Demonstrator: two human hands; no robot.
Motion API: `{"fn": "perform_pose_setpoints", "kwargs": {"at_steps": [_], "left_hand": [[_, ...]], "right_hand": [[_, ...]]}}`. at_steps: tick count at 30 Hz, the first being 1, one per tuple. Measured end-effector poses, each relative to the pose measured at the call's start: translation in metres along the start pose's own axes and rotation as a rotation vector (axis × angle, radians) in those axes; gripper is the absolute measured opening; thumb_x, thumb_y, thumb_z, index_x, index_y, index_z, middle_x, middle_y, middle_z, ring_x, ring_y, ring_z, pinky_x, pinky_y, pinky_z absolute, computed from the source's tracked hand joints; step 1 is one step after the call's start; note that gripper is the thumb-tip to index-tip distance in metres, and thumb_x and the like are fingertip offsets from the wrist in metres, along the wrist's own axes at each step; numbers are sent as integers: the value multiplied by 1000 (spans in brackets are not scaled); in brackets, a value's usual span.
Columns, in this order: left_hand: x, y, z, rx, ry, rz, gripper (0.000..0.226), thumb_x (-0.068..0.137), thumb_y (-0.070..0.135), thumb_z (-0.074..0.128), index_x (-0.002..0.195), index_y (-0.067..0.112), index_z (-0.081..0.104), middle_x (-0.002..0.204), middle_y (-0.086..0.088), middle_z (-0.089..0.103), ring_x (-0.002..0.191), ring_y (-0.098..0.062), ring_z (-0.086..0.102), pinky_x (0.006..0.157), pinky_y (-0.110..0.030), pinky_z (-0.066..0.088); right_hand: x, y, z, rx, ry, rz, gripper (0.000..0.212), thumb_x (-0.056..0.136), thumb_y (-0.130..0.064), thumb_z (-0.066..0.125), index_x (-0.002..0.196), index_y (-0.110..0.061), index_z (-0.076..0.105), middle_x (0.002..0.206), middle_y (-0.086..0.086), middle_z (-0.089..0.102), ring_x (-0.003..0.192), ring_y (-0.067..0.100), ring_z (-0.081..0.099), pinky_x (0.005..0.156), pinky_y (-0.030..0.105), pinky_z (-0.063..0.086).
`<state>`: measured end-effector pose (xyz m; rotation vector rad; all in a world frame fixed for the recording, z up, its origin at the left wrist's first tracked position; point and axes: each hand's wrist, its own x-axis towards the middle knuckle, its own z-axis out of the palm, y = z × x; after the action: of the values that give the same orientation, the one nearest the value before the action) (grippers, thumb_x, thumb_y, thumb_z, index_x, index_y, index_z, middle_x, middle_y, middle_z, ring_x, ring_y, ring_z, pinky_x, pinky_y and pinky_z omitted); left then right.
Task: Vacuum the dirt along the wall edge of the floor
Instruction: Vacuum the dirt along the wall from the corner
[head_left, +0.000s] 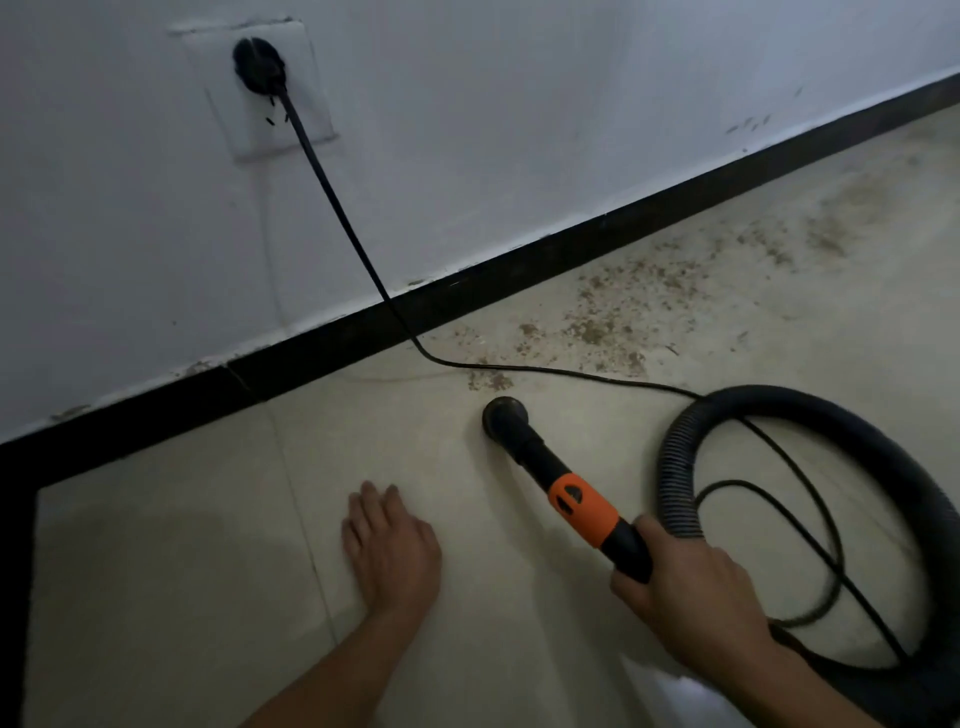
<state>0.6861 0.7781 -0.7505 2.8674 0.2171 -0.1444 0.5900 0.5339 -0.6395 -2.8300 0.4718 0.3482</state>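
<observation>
My right hand (691, 587) grips the black and orange vacuum wand (576, 501) near its rear end. The wand's round black nozzle (505, 417) sits on the beige tiled floor (182, 571), just short of a small patch of brown dirt (491, 380). More dirt (623, 312) is scattered along the black skirting board (519, 270) toward the upper right. My left hand (389, 545) rests flat on the floor with fingers straight, to the left of the wand.
A ribbed grey hose (675, 467) loops on the floor at the right. A black power cord (343, 218) runs from a plug (260, 65) in the wall socket down across the skirting and the dirt to the hose loop.
</observation>
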Motion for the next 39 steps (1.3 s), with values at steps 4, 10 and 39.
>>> {"fn": "perform_pose_setpoints", "kwargs": {"at_steps": [4, 10, 39], "left_hand": [[22, -4, -3, -44, 49, -1, 56, 92, 26, 39, 139, -3, 45, 151, -24, 35, 142, -38, 28, 116, -48, 21], [20, -6, 3, 11, 71, 16, 62, 91, 33, 29, 140, -3, 45, 151, -24, 36, 141, -38, 30, 117, -48, 22], [22, -6, 5, 34, 151, 16, 58, 90, 32, 31, 128, -3, 57, 140, -25, 50, 132, -39, 45, 110, -50, 37]], "right_hand": [[16, -4, -3, 46, 43, 32, 25, 83, -50, 59, 96, -35, 44, 70, -10, 53, 63, 11, 55, 60, 30, 49], [33, -33, 8, -9, 28, -88, 24, 82, -51, 55, 91, -36, 40, 68, -10, 50, 60, 13, 52, 56, 29, 42], [129, -66, 0, 33, 116, -40, 26, 84, -44, 61, 94, -28, 43, 67, -10, 42, 57, 13, 43, 57, 30, 36]]}}
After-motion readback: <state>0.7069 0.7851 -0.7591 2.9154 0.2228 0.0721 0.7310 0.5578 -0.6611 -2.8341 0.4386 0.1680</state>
